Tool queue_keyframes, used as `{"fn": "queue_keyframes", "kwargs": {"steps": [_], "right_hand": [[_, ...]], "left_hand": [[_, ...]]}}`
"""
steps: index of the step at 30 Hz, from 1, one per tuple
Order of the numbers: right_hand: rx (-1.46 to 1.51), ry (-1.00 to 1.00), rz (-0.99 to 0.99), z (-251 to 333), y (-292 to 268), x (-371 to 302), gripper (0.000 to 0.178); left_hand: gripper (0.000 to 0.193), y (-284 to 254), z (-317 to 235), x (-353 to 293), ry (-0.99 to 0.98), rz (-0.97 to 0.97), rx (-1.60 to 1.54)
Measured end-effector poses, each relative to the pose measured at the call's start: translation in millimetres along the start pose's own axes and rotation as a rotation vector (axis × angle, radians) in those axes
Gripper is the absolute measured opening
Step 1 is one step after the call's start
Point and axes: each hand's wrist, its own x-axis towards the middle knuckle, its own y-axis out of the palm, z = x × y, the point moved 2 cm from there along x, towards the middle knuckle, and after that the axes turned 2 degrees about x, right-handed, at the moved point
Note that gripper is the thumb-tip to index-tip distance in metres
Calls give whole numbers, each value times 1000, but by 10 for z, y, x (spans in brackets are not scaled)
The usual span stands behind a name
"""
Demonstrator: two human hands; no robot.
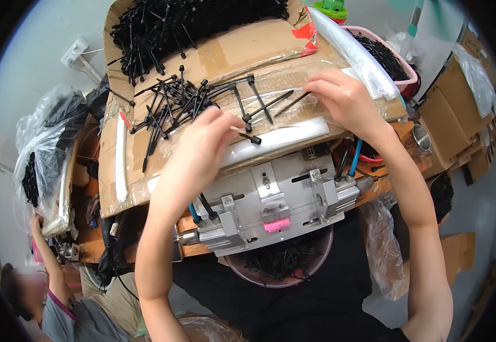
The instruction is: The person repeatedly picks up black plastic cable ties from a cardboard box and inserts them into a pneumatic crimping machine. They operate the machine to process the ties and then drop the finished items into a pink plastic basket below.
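Observation:
My left hand point(201, 145) is closed over the near part of the cardboard. A short black rod with a knobbed end point(250, 137) sticks out from between its fingers. Further right, my right hand point(347, 105) pinches a thin black rod point(293, 103) by one end, the rod slanting down to the left. Between and beyond my hands lies a loose pile of black rods point(188, 100) with knobbed ends on the cardboard sheet point(259, 60). In front of me sits a metal fixture point(259, 214) with a pink block point(277, 224) at its middle.
A large heap of black rods point(162, 28) fills the far end of the cardboard box. A pink basin point(410, 68) of black parts stands at the far right. Under the fixture is a bowl point(329, 251) of dark pieces. Another person's arm point(51, 259) reaches in at left.

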Motion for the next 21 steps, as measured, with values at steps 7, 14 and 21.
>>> {"fn": "queue_keyframes", "kwargs": {"steps": [7, 14, 21], "right_hand": [[251, 415, -45, 263, -116, -14, 18], [951, 748, -335, 553, -501, -376, 19], [1024, 707, -407, 878, -639, -675, 22]], "left_hand": [[20, 176, -369, -96, -29, -113, 217], [38, 657, -1074, -1329, -269, -254, 7], [75, 1260, -1205, -1542, -330, -25, 79]]}}
